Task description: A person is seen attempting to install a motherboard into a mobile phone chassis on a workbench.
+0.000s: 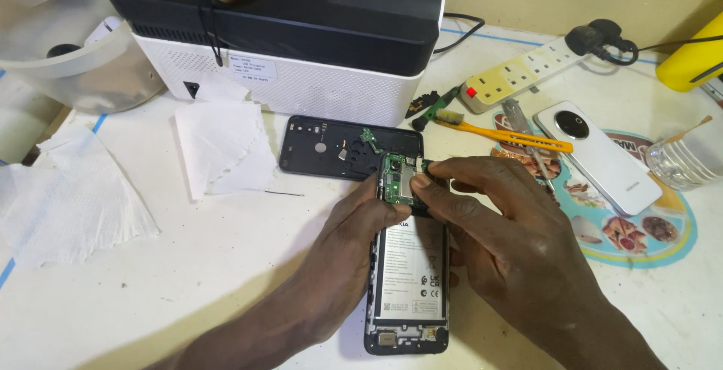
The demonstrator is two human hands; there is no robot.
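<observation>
We see an opened smartphone (pixel 407 279) lying flat on the table (pixel 226 264). Our left hand (pixel 361 234) steadies its edge; our right hand (pixel 489 212) pinches the green circuit board (pixel 398 180), thin, light and fragile, best held by its edges.

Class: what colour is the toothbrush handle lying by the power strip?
Orange-yellow; the toothbrush shows best in the head view.

You had a single view, from the camera on your head, which looked steeply down and forward onto the white worktop (pixel 188 264). It sat close over your left hand (pixel 354 242) and right hand (pixel 497 227), low in the frame. The black-and-white box-shaped machine (pixel 301 38) filled the far edge.
</observation>
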